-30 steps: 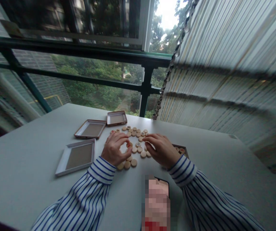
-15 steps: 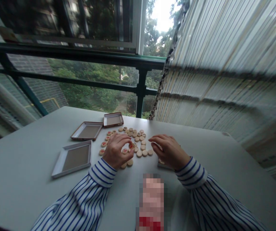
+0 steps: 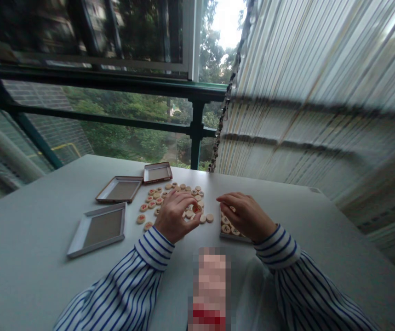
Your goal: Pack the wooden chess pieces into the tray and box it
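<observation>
Between the thumb and fingertips of my left hand (image 3: 175, 216) is a round wooden Chinese chess piece (image 3: 197, 209) with a red character, held above the table. My right hand (image 3: 247, 216) hovers over a shallow box (image 3: 237, 238) that holds several pieces with dark characters (image 3: 226, 229), and it hides much of that box. Its fingers stretch to the left with the thumb apart, and I see nothing between them. Around and behind my left hand lie several loose pieces (image 3: 144, 208), some with red or dark characters up, some blank side up.
Three shallow trays stand on the white table (image 3: 28, 220) at the left: a white one (image 3: 80, 230) nearest, a brown-edged one (image 3: 100, 195) behind it, and a smaller one (image 3: 149, 177) farther back. Beyond the table are a green railing (image 3: 197, 119) and a striped string curtain (image 3: 304, 82).
My left hand has moved right with the chess piece, nearer to my right hand. More of the box under my right hand shows. The view has turned slightly to the right.
</observation>
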The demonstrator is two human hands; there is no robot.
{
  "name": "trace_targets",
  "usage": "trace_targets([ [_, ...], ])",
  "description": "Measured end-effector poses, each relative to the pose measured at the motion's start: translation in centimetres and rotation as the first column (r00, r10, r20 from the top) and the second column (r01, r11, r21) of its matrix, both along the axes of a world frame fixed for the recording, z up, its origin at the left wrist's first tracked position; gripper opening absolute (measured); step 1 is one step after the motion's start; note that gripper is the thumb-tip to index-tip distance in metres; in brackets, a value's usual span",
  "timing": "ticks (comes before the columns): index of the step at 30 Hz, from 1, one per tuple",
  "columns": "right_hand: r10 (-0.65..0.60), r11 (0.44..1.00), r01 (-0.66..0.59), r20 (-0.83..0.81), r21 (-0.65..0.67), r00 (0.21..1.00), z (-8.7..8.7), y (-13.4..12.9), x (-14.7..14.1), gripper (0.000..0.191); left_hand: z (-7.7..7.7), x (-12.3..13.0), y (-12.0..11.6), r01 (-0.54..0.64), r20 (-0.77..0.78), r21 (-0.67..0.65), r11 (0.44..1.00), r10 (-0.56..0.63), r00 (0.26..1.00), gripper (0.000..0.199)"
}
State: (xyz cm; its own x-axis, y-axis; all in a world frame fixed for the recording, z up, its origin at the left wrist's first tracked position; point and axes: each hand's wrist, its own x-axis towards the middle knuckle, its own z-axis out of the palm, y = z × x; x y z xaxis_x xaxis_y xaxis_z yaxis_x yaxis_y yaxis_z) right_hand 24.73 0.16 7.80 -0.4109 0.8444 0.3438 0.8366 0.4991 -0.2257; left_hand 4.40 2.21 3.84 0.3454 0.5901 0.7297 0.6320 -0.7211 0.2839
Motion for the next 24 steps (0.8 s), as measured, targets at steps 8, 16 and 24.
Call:
trace_targets([
  [8, -0.013, 1.000, 0.013, -0.027, 0.004, 1.000, 0.0, 0.0, 0.8, 0.024, 0.2, 2.0, -0.2, 0.028, 0.016, -0.025, 0.999, -0.027, 1.000, 0.012],
  [16, -0.016, 1.000, 0.017, -0.058, 0.014, 0.998, 0.1, 0.0, 2.0, 0.023, 0.4, 4.1, 0.1, 0.057, 0.039, -0.023, 0.998, -0.056, 0.998, 0.010],
  [24, -0.004, 0.999, 0.000, -0.101, -0.034, 0.995, -0.1, 0.0, 3.1, 0.020, -0.6, 5.8, -0.6, 0.068, 0.026, -0.109, 0.992, -0.065, 0.998, 0.006],
])
